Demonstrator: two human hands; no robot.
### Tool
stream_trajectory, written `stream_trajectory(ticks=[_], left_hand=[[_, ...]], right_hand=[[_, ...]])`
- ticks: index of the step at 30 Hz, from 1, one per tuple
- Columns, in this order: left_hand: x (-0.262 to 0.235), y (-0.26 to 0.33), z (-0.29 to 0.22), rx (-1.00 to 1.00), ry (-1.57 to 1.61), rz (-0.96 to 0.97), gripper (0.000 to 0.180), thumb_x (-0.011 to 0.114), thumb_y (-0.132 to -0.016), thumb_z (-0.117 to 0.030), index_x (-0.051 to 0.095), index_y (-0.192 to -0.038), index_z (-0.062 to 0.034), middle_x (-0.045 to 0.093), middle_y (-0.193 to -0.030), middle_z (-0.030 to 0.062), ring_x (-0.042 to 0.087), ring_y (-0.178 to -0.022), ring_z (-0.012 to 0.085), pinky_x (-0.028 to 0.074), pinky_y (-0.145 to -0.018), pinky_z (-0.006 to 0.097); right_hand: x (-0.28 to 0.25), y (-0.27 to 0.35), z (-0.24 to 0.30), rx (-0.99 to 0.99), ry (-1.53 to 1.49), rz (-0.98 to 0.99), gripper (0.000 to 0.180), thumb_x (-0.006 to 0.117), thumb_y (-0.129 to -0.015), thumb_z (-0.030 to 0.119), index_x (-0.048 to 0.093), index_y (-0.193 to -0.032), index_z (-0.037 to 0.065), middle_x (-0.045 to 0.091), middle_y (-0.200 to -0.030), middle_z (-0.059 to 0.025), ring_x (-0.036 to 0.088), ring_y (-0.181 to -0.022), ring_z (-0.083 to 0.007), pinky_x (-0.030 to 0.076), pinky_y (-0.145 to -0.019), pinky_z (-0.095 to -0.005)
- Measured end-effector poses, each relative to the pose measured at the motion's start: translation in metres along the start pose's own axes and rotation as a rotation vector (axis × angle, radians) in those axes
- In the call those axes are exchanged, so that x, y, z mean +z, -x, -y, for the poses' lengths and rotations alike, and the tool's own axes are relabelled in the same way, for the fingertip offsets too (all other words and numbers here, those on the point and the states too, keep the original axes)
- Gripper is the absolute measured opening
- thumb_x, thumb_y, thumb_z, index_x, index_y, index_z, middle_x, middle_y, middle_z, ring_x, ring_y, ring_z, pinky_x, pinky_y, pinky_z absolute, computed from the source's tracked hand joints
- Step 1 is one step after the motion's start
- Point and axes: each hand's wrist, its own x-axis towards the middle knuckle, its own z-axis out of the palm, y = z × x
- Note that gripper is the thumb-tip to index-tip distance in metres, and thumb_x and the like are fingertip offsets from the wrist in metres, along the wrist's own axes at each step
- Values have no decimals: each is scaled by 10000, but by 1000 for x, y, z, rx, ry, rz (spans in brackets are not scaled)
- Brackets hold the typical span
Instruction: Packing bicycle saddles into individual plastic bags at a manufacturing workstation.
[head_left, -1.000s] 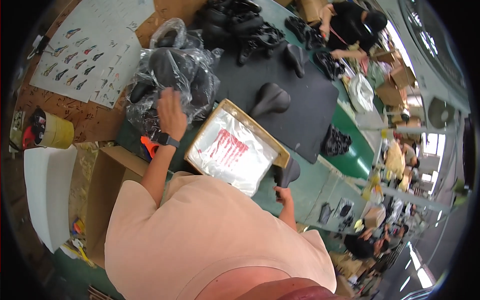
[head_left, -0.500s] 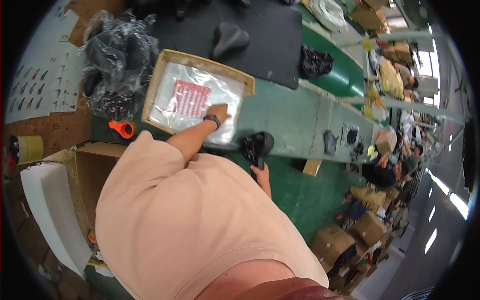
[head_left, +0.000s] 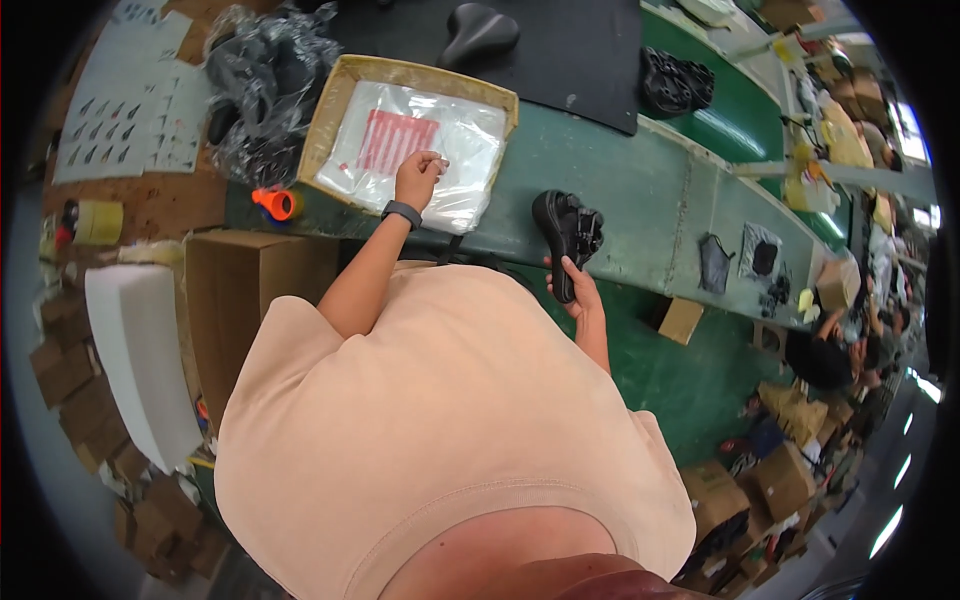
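My right hand (head_left: 583, 288) grips a black bicycle saddle (head_left: 564, 230) by its narrow nose. The saddle is held at the bench's near edge, with its underside clamp and rails facing right. Over a shallow cardboard box (head_left: 328, 120) is my left hand (head_left: 419, 178), its fingers curled together in a pinch; whatever they hold, if anything, is too small to make out. Clear plastic bags (head_left: 465, 135) with red printing lie stacked in that box, just under the left hand. A second black saddle (head_left: 480, 35) rests on the dark mat beyond the box.
Plastic-wrapped black saddles (head_left: 265, 90) lie left of the box, beside an orange tape roll (head_left: 277, 204). An open carton (head_left: 225, 320) and a white foam block (head_left: 135, 360) stand at the left. Black parts (head_left: 675, 80) lie on the green bench, and people work far right.
My left hand has lifted from lying on the bags, its fingers now curled. The saddle in my right hand has turned, showing its underside more to the right.
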Motion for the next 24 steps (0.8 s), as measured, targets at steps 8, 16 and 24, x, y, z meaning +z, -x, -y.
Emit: stream_trajectory(ticks=[8,16,24], left_hand=[[-50,80,-95,-331,579,303,193,586,-1030,-70,681,-1196,-47,758,-1172,83,728,-981,166,607,-943,373],[-111,115,-144,-304,1231,466,121,541,-998,-64,624,-1086,-63,731,-1058,65,742,-1048,250,588,-1054,504],[-223,50,-145,-38,1379,408,223,531,-984,-144,622,-1177,-78,730,-1169,130,702,-1181,303,555,-1068,493]], right_hand=[[165,2,44,-24,-88,650,751,815,-949,117,440,-1578,-48,605,-1526,-189,689,-1268,-484,675,-960,-504],[242,-38,1,119,-415,678,639,830,-979,231,548,-1464,-75,680,-1306,-203,696,-1041,-281,615,-925,-424],[323,8,46,-316,228,512,787,878,-822,131,549,-1524,-5,663,-1397,-189,713,-923,-295,587,-793,-430]])
